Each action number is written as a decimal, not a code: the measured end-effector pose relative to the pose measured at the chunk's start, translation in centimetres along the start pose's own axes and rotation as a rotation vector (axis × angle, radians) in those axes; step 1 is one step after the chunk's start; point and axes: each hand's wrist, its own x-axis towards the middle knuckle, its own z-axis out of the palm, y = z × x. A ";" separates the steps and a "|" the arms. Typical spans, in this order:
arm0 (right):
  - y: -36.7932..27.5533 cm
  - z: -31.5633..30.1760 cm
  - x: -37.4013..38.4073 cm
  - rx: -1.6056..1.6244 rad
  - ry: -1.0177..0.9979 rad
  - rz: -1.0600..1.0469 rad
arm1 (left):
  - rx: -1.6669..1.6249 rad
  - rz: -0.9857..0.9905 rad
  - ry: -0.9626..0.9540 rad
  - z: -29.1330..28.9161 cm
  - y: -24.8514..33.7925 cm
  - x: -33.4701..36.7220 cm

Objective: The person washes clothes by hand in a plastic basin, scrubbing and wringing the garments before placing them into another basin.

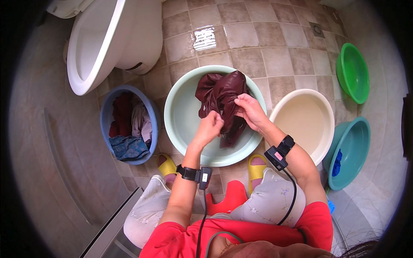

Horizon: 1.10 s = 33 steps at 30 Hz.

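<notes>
A dark maroon garment [226, 88], wet and shiny, lies bunched in a large pale green basin [174, 133] in front of me. Its lower end hangs down into the shallow water, and its top reaches over the far rim. With fingers curled, my left hand [211, 127] pinches the garment's near left side. Higher and to the right, my right hand [249, 111] grips a fold between thumb and fingers. Both hands are above the basin, a short way apart. The exact edges of cloth inside the fingers are hidden.
A blue tub [155, 116] of clothes stands left. At the right are a cream basin [325, 103] with cloudy water, a teal basin [359, 159] holding something blue, and a green basin [355, 73]. A white toilet [137, 34] rises far left. The tiled floor [275, 60] looks wet.
</notes>
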 end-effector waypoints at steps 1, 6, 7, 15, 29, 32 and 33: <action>-0.4 0.3 -0.4 0.067 -0.049 0.012 | -0.051 -0.046 0.008 -0.3 0.5 0.1; -1.0 1.5 -1.7 0.263 -0.254 0.082 | 0.059 0.029 0.196 -0.3 1.1 0.4; -1.2 1.6 -1.8 0.292 -0.292 0.096 | 0.173 0.133 0.273 -0.1 0.9 0.5; -2.8 0.1 -0.1 -0.250 0.118 -0.342 | -0.417 0.359 0.657 -2.1 -0.5 1.6; -1.2 4.3 -2.4 -0.924 -0.205 -0.375 | -0.820 0.408 0.425 -0.3 5.2 -0.3; -0.6 3.9 -2.2 -1.198 -0.134 -0.657 | -0.841 0.467 0.443 0.0 6.0 -0.9; -0.5 3.5 -2.0 -1.312 -0.120 -0.797 | -0.854 0.489 0.451 0.0 6.2 -1.0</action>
